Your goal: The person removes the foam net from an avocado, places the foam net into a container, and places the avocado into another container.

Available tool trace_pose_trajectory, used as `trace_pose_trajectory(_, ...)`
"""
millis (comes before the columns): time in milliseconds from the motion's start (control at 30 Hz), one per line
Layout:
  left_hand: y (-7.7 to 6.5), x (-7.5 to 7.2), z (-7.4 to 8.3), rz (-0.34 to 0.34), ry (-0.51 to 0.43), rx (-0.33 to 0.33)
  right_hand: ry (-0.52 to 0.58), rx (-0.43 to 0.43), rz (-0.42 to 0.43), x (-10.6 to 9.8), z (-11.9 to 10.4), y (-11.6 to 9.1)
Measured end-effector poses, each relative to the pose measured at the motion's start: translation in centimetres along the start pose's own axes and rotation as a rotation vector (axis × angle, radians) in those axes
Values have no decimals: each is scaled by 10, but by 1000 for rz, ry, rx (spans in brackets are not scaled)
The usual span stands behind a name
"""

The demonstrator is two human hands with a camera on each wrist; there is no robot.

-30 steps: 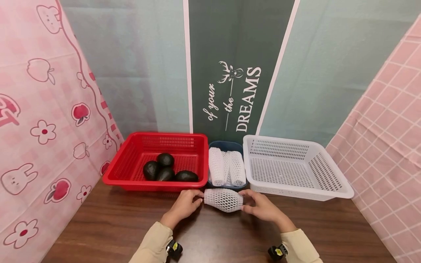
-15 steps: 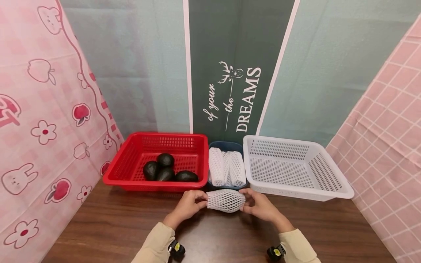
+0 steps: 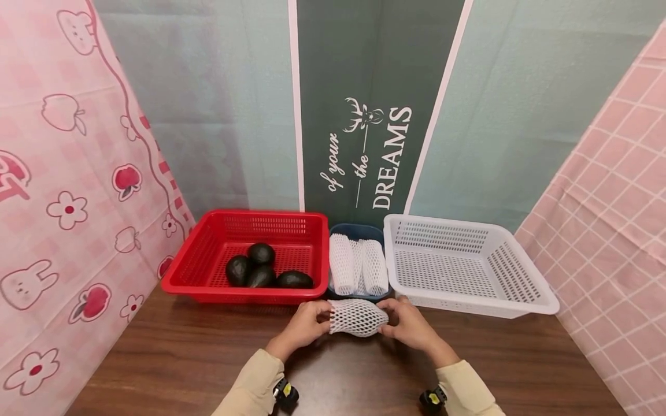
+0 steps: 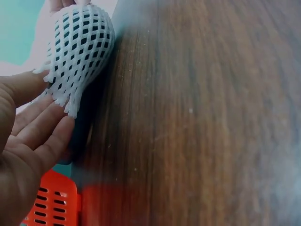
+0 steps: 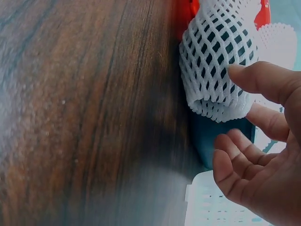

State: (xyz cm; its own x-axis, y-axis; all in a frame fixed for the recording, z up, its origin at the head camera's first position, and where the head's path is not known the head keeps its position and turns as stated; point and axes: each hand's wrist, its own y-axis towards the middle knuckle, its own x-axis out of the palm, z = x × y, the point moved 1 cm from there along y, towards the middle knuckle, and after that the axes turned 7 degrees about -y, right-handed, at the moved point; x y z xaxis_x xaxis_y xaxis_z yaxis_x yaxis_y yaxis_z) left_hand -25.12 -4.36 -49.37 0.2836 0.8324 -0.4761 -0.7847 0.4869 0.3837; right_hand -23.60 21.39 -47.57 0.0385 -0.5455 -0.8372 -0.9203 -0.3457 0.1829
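In front of the blue bin, a white foam net sleeve [image 3: 358, 317] is stretched round a dark avocado, which shows through the mesh. My left hand [image 3: 306, 326] pinches the sleeve's frayed left end between thumb and fingers. At the other end, my right hand [image 3: 411, 326] holds the sleeve with its thumb [image 5: 251, 77] on the mesh and the index finger behind, partly hidden; its other fingers are loosely bent. Several bare avocados [image 3: 262, 273] lie in the red basket [image 3: 179, 283]. More foam net sleeves [image 3: 343, 263] lie in the blue bin [image 3: 359, 230].
A white basket [image 3: 442, 268] with slotted walls stands right of the blue bin. All three containers line the back of the brown wooden table [image 3: 359, 375]. Printed cloths hang behind and at both sides.
My left hand has moved right and taken hold of the sleeve's left end. The sleeve with the avocado has shifted slightly right; my right hand stays at its right end.
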Motion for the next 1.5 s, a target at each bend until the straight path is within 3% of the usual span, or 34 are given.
trace_pose_trajectory(467, 4, 7, 2, -42, 18, -41, 75, 40, -18, 3, -5, 3)
trace_pose_trajectory(900, 4, 7, 0, -22, 141, 79, 91, 36, -6, -1, -8, 2)
trace_pose_trajectory(1300, 5, 4, 6, -56, 79, 82, 99, 50, -22, -1, -6, 1)
trace_pose_trajectory(1500, 0, -1, 8, -72, 105, 94, 104, 35, -46, -4, -6, -2)
